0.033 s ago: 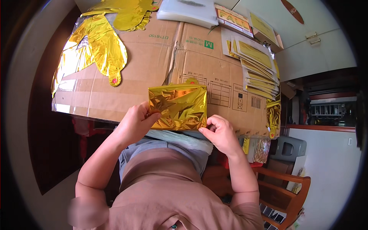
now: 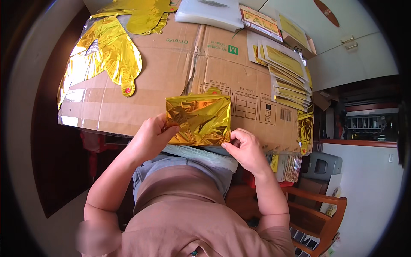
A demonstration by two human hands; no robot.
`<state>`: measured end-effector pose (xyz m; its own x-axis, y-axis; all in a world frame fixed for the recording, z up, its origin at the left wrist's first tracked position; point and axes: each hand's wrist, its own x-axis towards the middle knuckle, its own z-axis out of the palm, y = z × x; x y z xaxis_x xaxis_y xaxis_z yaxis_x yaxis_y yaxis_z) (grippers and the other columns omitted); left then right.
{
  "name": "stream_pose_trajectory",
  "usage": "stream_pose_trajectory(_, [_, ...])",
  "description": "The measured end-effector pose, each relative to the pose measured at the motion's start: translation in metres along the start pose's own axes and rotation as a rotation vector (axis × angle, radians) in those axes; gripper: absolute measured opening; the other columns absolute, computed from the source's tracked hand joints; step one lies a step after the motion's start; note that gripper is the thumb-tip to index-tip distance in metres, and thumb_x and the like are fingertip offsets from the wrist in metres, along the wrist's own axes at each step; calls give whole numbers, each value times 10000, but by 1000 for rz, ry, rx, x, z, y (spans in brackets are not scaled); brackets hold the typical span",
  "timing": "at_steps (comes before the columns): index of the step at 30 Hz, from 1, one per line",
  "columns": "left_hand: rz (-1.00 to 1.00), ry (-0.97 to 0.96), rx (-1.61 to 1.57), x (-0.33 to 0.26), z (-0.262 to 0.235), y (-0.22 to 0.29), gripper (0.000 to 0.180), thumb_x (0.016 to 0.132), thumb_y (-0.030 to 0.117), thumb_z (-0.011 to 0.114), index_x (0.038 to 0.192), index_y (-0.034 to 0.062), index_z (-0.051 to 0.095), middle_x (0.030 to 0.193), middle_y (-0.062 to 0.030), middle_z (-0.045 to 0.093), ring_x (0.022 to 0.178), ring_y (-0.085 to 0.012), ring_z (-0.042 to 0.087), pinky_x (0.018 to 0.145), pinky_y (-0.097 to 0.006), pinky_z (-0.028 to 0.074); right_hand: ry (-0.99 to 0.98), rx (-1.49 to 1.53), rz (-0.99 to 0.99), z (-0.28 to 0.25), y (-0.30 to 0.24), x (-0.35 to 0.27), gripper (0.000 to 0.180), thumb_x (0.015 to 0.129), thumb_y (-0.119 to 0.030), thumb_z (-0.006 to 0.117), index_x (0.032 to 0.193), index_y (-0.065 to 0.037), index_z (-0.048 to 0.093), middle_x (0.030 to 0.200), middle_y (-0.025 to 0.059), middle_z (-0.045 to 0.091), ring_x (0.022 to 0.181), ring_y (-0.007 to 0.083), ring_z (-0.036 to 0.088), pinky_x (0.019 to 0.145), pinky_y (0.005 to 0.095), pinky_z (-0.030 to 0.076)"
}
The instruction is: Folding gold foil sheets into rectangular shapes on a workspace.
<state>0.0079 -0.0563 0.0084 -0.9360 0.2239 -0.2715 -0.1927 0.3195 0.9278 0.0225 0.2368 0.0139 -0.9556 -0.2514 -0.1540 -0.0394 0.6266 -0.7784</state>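
A gold foil balloon (image 2: 200, 120), folded into a creased rectangle, lies at the near edge of the cardboard. A small tab with a red mark pokes out beyond its far edge. My left hand (image 2: 155, 135) is closed on its left side, with the thumb lying over the foil. At the near right corner, my right hand (image 2: 248, 152) pinches the foil between thumb and fingers. Unfolded gold foil balloons (image 2: 122, 55) spread flat at the far left, one with a red-marked tab pointing toward me.
Flattened cardboard (image 2: 162, 64) covers the work surface. At the right lies a fanned stack of flat packets (image 2: 291, 81) with gold foil inside. Clear plastic sleeves (image 2: 209, 15) and a printed box (image 2: 261, 21) sit along the far edge. A wooden chair (image 2: 317, 205) stands at lower right.
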Motion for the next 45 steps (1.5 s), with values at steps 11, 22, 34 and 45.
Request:
stream_pose_trajectory(11, [164,53,430,-20,-19,29,429,832,168,765,1204,-19,661,857,-131,720,693,-222,640,681,-355,524,-114,287,143,-3,15,1,110,908,-64,722,889,7,640,798,39,668,626,34,573,562,246,482])
stream_pose_trajectory(22, [-134,50,262,-39,-6,18,833,821,88,746,1550,77,345,926,-127,733,739,-271,696,731,-384,550,-62,591,305,1,-3,-5,233,931,13,661,1143,34,567,896,72,689,651,84,620,600,246,549])
stream_pose_trajectory(34, [-65,93,236,-34,2,13,872,846,22,710,1586,83,253,805,-127,695,652,-206,657,656,-333,537,153,568,253,23,7,-12,298,940,-39,693,1173,62,538,786,75,681,586,96,614,539,236,509])
stream_pose_trajectory(45, [40,167,336,-29,15,7,778,880,101,713,1549,66,318,803,-123,664,646,-266,650,619,-371,523,266,545,250,28,8,-18,357,924,-12,659,1231,67,494,713,59,640,524,94,576,485,246,495])
